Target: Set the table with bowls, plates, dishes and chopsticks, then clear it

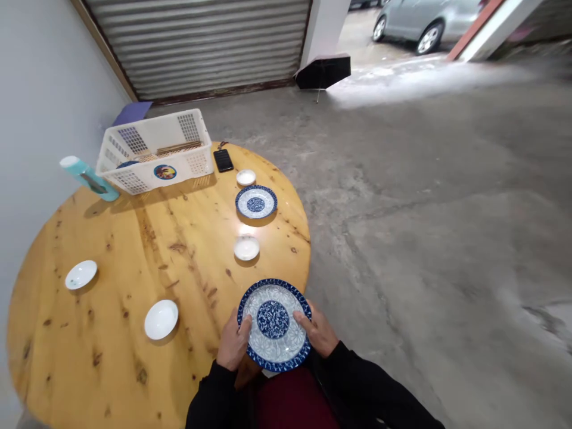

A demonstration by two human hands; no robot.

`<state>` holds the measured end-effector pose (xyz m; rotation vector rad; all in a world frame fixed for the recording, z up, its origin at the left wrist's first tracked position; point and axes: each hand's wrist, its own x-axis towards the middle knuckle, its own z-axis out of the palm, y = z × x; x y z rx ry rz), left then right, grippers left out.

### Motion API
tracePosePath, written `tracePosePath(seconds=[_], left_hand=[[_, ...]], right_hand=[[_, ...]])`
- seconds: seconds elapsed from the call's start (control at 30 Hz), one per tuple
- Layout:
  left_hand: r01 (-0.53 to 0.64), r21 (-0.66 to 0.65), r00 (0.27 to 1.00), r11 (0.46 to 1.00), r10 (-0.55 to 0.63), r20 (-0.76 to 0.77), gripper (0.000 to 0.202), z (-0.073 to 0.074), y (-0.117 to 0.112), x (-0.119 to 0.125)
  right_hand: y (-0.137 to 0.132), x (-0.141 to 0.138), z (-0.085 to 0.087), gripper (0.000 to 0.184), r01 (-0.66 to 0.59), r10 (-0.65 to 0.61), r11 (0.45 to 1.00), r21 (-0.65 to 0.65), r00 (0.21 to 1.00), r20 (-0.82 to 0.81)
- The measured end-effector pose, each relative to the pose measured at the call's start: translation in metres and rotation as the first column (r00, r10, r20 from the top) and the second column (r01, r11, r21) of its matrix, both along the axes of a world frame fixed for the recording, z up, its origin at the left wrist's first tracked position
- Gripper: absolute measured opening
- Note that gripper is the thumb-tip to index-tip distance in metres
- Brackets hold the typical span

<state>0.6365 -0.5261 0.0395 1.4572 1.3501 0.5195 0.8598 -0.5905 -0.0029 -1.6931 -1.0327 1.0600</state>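
A blue-and-white patterned plate [272, 351] is held flat in front of me at the near right edge of the table. My left hand [233, 341] grips its left rim, thumb on top. On the opposite rim my right hand [319, 330] grips it the same way; the other fingers of both hands are mostly hidden beneath. Just beyond lies a small white dish [246, 248]. Farther off sit a second blue-and-white plate [256, 202] and another small white dish [245, 177]. To the left are a white bowl [161, 320] and a white dish [81, 274].
The round wooden table [120, 256] bears a white plastic basket [154, 170] with sticks inside, a turquoise bottle [92, 179] and a black phone [223, 160]. An open umbrella [324, 72] stands on the concrete floor [424, 208]. A silver car [411, 27] is outside.
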Motion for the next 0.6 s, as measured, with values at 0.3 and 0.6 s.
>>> tracePosePath(seconds=[0.3, 0.6], left_hand=[[0.135, -0.016, 0.988, 0.991, -0.133, 0.085, 0.039, -0.004, -0.029, 0.226], [0.238, -0.062, 0.962, 0.969, -0.244, -0.126, 0.023, 0.003, -0.040, 0.346]], right_hand=[[-0.059, 0.216, 0.031, 0.053, 0.141, -0.130, 0.985, -0.100, 0.985, 0.110], [-0.087, 0.340, 0.032, 0.063, 0.161, -0.138, 0.961, -0.223, 0.984, 0.111]])
